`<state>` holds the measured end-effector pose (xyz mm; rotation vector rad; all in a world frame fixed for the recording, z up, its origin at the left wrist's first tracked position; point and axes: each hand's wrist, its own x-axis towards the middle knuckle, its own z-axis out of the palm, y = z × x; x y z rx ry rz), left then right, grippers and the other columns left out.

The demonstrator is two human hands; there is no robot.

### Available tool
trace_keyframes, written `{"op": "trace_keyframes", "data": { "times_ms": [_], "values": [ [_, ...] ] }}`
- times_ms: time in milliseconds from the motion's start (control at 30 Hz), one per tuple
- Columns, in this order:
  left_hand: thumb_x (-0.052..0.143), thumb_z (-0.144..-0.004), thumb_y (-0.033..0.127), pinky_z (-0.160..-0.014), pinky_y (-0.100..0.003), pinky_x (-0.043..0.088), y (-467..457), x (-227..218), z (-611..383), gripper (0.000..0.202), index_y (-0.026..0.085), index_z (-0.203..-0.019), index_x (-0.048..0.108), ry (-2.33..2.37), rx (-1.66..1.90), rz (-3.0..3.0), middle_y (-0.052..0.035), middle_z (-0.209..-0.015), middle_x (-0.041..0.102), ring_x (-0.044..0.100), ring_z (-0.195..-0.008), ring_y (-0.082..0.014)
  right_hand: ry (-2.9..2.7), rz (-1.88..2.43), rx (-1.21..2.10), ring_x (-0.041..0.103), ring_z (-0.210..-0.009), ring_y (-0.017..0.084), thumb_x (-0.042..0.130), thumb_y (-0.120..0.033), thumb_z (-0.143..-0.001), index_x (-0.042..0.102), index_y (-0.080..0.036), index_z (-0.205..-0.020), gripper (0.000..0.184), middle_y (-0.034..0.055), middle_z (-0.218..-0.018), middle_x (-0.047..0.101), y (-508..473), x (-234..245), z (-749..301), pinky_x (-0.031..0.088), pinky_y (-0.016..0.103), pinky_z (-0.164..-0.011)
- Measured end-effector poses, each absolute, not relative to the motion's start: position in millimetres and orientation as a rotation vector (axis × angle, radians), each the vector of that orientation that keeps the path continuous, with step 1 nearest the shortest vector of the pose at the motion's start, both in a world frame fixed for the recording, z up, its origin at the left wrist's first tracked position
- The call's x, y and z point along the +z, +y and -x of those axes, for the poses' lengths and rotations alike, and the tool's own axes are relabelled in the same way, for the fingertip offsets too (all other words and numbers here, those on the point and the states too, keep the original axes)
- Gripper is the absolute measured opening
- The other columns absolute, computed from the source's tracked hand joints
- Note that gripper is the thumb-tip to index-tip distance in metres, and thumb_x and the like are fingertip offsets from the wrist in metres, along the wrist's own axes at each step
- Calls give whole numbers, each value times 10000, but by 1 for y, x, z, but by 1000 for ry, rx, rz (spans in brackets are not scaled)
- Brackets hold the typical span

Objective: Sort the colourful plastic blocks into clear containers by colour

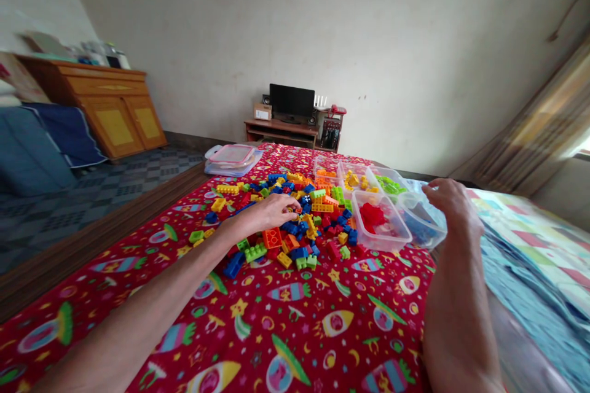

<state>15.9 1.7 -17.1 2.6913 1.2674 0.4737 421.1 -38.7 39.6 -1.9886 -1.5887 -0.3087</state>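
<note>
A heap of toy bricks (295, 215) in red, blue, yellow, green and orange lies on a red patterned sheet (322, 319). My left hand (271, 212) reaches into the heap, its fingers pinched around a small brick at the tips. My right hand (449, 199) hovers over a clear tub (426, 221) holding blue bricks, fingers curled and slightly apart, nothing seen in them. Beside it a clear tub (382, 221) holds red bricks. Behind stand tubs with green bricks (391, 184), yellow bricks (357, 179) and orange bricks (326, 173).
A lidded clear box (232, 158) sits at the sheet's far left corner. A folded blanket (530, 245) lies to the right. A wooden cabinet (115, 107), a low stand with a monitor (292, 101) and a curtain (544, 129) line the room.
</note>
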Motion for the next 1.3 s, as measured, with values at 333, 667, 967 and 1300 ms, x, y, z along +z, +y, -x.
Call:
{"op": "trace_keyframes", "data": {
  "times_ms": [333,667,967,1300],
  "values": [
    [665,-795,275,-951,-299,448,-16,-25,-29,363,201,-1148,625,1154,274,-2780,-78,-1216,626,593,-1114,-233,-1865,1839,-327,623,-773,187,445,-266,-866,695,-168,-1006,302,91,-815,702,-30,59,-305,409,275,-693],
    [650,-760,263,-777,-254,478,-3,-25,-18,258,182,-1005,656,1190,285,-2668,-50,-1003,692,643,-940,-216,-2604,1365,-10,617,-769,153,459,-213,-893,651,-150,-1030,243,92,-903,696,-39,12,-192,405,236,-647],
    [557,-772,207,-740,-240,484,6,-18,-10,206,207,-902,717,1244,343,-2760,-48,-901,729,665,-856,-196,-2791,1382,15,584,-1038,225,555,-126,-810,613,-146,-1103,300,137,-1126,636,-40,-6,-194,473,322,-859],
    [526,-764,128,-847,-260,485,10,-17,-6,275,200,-949,715,1297,417,-2736,-48,-974,733,664,-939,-201,-2683,1336,66,612,-948,192,520,-200,-822,645,-169,-1102,308,92,-1027,687,-31,-7,-198,436,260,-788]
  ]
}}
